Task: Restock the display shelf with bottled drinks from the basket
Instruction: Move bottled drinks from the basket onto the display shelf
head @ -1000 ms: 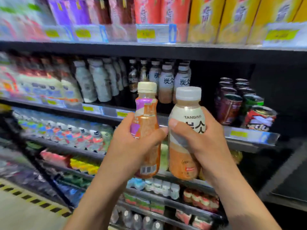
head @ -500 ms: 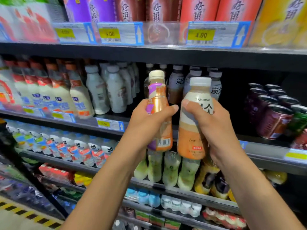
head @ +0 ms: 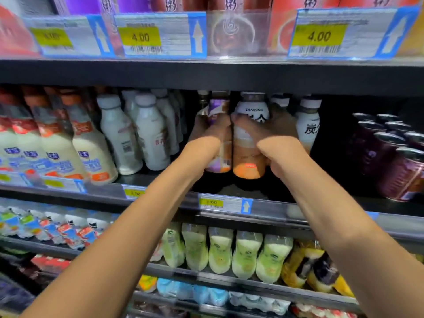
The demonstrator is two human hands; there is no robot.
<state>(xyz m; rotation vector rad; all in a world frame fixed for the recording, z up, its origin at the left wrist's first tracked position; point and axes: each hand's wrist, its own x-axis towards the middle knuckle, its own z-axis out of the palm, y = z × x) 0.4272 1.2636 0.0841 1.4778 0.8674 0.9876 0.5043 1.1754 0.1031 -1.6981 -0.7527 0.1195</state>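
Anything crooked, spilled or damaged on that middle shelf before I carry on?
Nothing stands out. The left hand holds the purple-label bottle and the right hand holds the Tanbing bottle, both upright, side by side in the gap on the shelf. No spill or damage shows.

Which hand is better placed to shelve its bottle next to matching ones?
Right, probably. The right hand grips the TANBING bottle directly beside a matching bottle; the left hand grips a purple bottle with no clear match nearby.
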